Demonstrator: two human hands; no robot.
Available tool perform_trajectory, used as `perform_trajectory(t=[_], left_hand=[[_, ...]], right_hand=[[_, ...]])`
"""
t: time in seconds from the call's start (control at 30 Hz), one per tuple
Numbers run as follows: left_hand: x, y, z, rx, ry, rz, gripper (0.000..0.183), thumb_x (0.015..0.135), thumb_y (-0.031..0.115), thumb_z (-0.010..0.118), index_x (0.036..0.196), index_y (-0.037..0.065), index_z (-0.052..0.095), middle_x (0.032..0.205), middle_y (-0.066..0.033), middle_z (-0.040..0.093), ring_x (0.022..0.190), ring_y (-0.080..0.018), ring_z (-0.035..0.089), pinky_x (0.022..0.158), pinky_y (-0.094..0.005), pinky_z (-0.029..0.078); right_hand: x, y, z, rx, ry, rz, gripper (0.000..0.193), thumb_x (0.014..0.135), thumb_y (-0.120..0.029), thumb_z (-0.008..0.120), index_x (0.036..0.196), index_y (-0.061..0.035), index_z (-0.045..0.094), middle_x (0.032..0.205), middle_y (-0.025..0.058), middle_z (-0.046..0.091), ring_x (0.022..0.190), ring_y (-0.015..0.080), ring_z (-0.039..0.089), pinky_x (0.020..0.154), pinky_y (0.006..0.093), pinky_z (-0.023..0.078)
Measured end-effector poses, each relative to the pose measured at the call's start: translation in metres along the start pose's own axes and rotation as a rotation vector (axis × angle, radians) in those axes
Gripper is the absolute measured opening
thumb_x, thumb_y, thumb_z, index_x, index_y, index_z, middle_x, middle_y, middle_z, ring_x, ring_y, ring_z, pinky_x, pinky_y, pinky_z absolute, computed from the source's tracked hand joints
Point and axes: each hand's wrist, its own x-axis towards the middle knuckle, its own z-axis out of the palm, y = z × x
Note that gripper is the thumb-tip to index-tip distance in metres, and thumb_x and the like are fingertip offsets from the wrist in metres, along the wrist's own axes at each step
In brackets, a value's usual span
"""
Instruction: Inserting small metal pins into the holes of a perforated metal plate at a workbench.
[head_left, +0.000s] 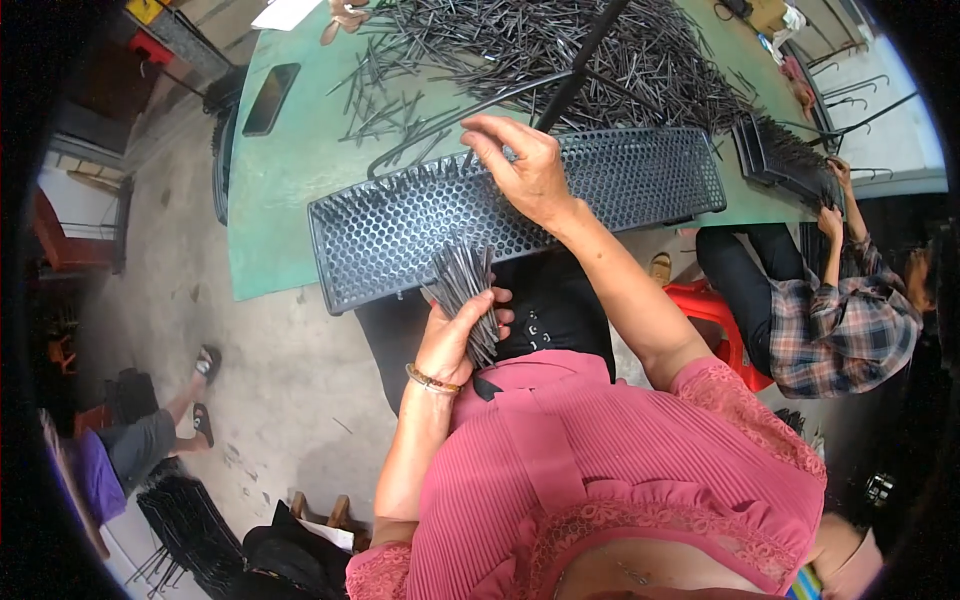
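My left hand (462,322) is closed round a bundle of thin dark sticks (462,280), their tips fanned out beside the near edge of a black perforated tray (400,240). My right hand (525,170) reaches over the tray, thumb and forefinger drawn close together near its far edge. Whatever is between those fingertips is too small to make out. Along the tray's far left side, several sticks stand upright in the holes. Many of the other holes show no stick.
A large heap of loose dark sticks (560,60) covers the far part of the green table (275,220). A black metal bar frame (578,72) stands behind the tray. A phone (271,100) lies at left. At right, a person in plaid (850,320) handles another black tray (775,155).
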Motion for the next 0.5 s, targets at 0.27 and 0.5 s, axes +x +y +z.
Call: perform_trajectory(t=[0.27,0.5], left_hand=[[-0.0007,0.0005,0.0018,0.071,0.017,0.054,0.019,0.084,0.009,0.061,0.100,-0.001,0.057,0.084,-0.0117,0.064,0.067,-0.0142,0.060,0.056,-0.0247,0.051],[-0.0005,0.0026,-0.0032,-0.002,-0.012,0.032,0.027,0.084,0.008,0.060,0.108,-0.002,0.053,0.093,-0.0131,0.063,0.072,-0.0167,0.062,0.062,-0.0267,0.054]], right_hand=[[0.0011,-0.0014,-0.0016,-0.053,-0.027,-0.024,0.015,0.086,-0.007,0.058,0.098,0.0005,0.062,0.089,0.0108,0.067,0.080,0.0202,0.066,0.070,0.0285,0.051],[-0.0026,0.0037,0.0020,-0.111,-0.054,-0.073,0.018,0.086,-0.005,0.057,0.102,0.0014,0.060,0.087,0.0119,0.066,0.079,0.0242,0.066,0.067,0.0307,0.051]])
